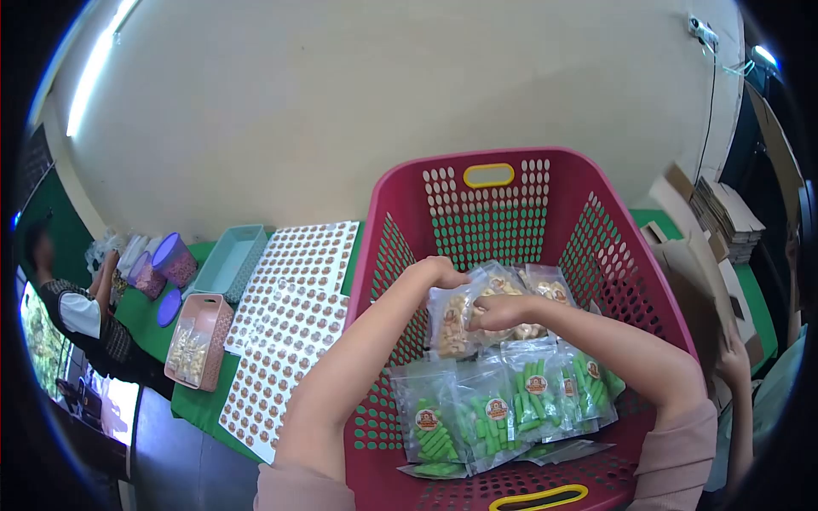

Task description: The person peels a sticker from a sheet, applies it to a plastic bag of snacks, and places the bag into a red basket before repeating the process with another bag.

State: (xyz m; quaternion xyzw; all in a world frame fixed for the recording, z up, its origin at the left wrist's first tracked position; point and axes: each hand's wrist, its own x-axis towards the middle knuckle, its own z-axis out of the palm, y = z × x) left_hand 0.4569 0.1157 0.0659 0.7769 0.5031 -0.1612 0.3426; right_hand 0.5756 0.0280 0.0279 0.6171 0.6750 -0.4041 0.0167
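Both of my hands reach into a large maroon laundry basket point(503, 157) with perforated sides. My left hand point(441, 272) is closed at the upper edge of a clear pouch of pale tan snacks point(454, 328). Just to its right, my right hand point(501, 312) has its fingers curled onto the same group of pouches, pinching one. Another tan snack pouch point(550, 285) lies behind. Nearer to me, several clear pouches of green stick snacks point(498, 417) with round brown labels lean in a row. My fingertips are partly hidden by the plastic.
Left of the basket, sheets of round stickers point(285, 341) cover a green-clothed table point(209, 413). Beside them are a pink basket point(213, 345) of pouches, a teal basket point(232, 260) and purple-lidded tubs point(173, 260). A person point(85, 315) stands far left; another person's hand point(733, 358) holds cardboard point(694, 272) at right.
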